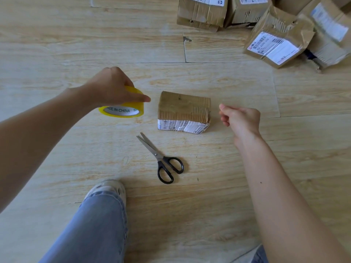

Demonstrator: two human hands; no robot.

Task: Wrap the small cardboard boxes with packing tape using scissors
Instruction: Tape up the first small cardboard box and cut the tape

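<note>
Brown box [184,109]: where is it lying relative to the hands? (M)

It is sitting on the floor [57,44] between them, long axis running left to right, one short end facing each hand. (K)

Which hand is standing nearer? (M)

Roughly even. The left hand [114,88] is gripping the yellow tape roll [123,110] from above, thumb reaching just beside the box's left end. The right hand [241,118] is hovering just beside the right end, fingers loosely curled, nothing showing in them. (K)

Is any tape bridging the box? (M)

I am seeing none, though clear film could be escaping the camera. (K)

How is the box looking? (M)

Corrugated and creased, ribs showing on top, a crumpled white label wrapping the near side. I am judging that the strip should be running along that left-right axis. Scissors [161,158] are lying near the label side, blades slightly parted, handles pointing toward the person. The right hand is looking better placed for them. (K)
</note>
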